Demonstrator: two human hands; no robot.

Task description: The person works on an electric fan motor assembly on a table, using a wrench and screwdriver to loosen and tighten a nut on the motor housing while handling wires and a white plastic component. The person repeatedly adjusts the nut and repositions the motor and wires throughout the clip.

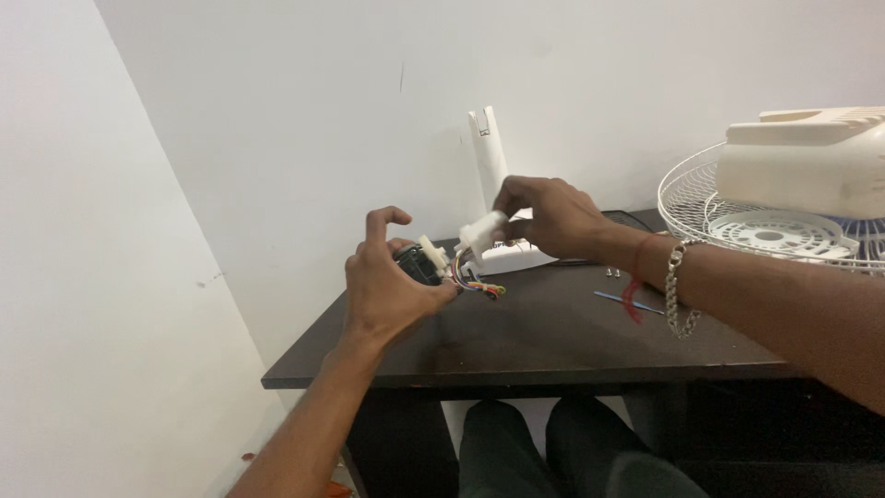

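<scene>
My left hand (pixel 387 288) grips a small dark fan motor (pixel 417 262) with a white knob on it, held just above the dark table (pixel 553 341). My right hand (pixel 546 218) pinches a white plastic housing piece (pixel 483 232) right beside the motor. A bundle of coloured wires (pixel 479 286) hangs between the two parts. A chain bracelet and a red thread are on my right wrist.
A white fan stand part (pixel 493 171) stands upright against the wall behind my hands. A wire fan grill (pixel 737 226) with a cream motor cover (pixel 811 161) sits at the right. Two small screws (pixel 611 272) and a thin blue tool (pixel 622 301) lie on the table.
</scene>
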